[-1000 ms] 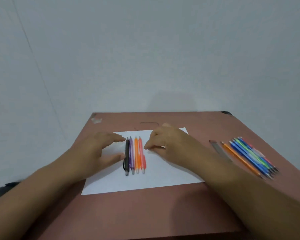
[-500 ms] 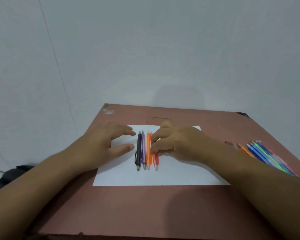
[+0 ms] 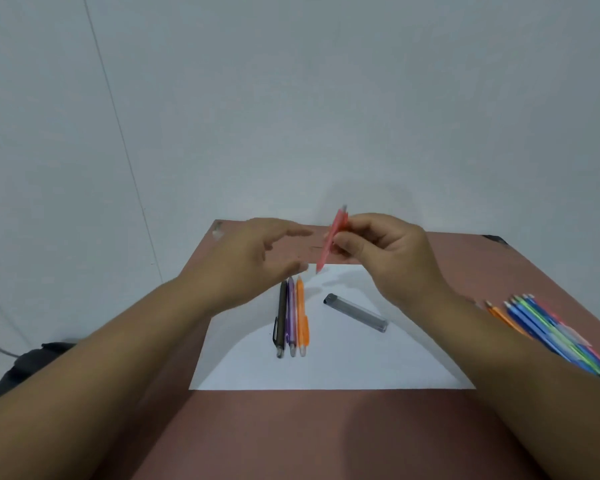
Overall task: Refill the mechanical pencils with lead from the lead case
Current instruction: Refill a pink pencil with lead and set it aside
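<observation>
My right hand (image 3: 385, 251) pinches a pink mechanical pencil (image 3: 331, 240) and holds it nearly upright above the far edge of the white paper (image 3: 326, 368). Just left of the pencil hovers my left hand (image 3: 253, 261), fingers spread and relaxed, holding nothing. Three pencils lie side by side on the paper: black (image 3: 281, 320), purple (image 3: 291, 317) and orange (image 3: 302, 317). A grey transparent lead case (image 3: 355, 312) lies at a slant on the paper to their right.
The brown table (image 3: 309, 431) stands against a pale wall. A bundle of several coloured pencils (image 3: 551, 334) lies near the table's right edge, partly behind my right forearm. A dark object (image 3: 25, 368) sits on the floor at the left.
My right hand has lifted the pink pencil off the paper into the air. My left hand has risen from the paper too. The lead case, earlier hidden under my right hand, now shows.
</observation>
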The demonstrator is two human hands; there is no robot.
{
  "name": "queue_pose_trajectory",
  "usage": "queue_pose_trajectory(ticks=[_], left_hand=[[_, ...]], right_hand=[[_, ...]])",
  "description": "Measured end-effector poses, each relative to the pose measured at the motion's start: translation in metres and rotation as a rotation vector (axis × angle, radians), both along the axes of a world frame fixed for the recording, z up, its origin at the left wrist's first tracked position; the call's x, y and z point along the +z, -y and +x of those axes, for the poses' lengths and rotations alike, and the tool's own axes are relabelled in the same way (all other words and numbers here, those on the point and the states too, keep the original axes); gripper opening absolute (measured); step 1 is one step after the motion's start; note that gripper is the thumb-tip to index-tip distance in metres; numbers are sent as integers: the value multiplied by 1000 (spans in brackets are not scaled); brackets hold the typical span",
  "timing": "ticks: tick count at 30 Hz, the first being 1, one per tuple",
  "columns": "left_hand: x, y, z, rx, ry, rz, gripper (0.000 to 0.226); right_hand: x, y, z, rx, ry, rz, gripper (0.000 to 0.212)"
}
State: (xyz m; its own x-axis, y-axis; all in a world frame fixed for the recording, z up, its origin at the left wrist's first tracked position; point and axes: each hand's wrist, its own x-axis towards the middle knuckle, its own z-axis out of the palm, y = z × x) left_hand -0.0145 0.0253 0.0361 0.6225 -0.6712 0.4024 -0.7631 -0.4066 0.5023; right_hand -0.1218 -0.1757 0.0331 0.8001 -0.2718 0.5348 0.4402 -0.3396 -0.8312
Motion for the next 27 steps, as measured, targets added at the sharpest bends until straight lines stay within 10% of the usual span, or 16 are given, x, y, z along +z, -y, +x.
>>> queue_pose_trajectory(ticks=[4, 18, 27], left_hand=[[14, 30, -3, -35, -145, -139, 28], [-21, 31, 20, 7, 208, -78, 30], [-32, 15, 53, 77, 105, -69, 21]], right_hand=[[10, -5, 5, 13, -29, 354, 7], [-4, 13, 16, -112, -54, 559, 6], [-30, 58, 15, -382, -528, -518, 15]])
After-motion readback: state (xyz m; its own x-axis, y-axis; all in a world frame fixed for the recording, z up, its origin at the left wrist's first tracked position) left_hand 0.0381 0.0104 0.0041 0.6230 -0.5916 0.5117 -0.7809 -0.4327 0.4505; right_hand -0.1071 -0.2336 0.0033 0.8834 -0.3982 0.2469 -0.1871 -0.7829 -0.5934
